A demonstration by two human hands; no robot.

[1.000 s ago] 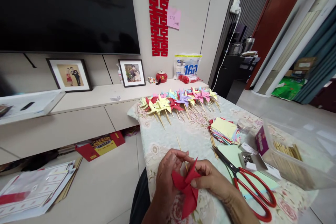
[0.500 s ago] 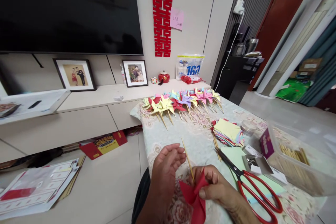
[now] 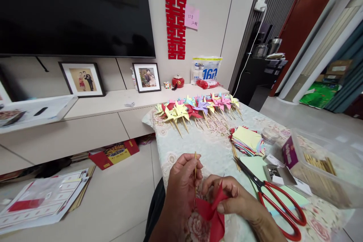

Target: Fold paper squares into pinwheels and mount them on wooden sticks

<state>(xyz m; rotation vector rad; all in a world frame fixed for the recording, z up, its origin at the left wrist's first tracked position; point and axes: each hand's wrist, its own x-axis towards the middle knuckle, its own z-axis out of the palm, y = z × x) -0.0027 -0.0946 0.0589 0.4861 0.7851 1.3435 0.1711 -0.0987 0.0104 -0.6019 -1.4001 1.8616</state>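
My left hand (image 3: 185,177) is closed round a thin wooden stick (image 3: 195,170), which stands nearly upright between thumb and fingers. In my right hand (image 3: 234,198) is a red paper pinwheel (image 3: 214,211), pinched by a folded blade over the tablecloth. A fine pin-like point (image 3: 224,176) rises above the right fingers. Stick and pinwheel are close together; whether they touch I cannot tell. Scissors (image 3: 261,185) with red handles lie just right of my right hand, on pale green paper (image 3: 252,163).
Finished pinwheels (image 3: 198,107) in several colours lie across the far end of the table. To the right are a stack of coloured paper (image 3: 246,140), a round clear container (image 3: 270,135), a small box of metal pins (image 3: 273,174) and a plastic tub (image 3: 320,185) of sticks.
The stick has passed from my right hand into my left, whose fingers have closed on it. It has turned more upright. The right hand keeps the red pinwheel.
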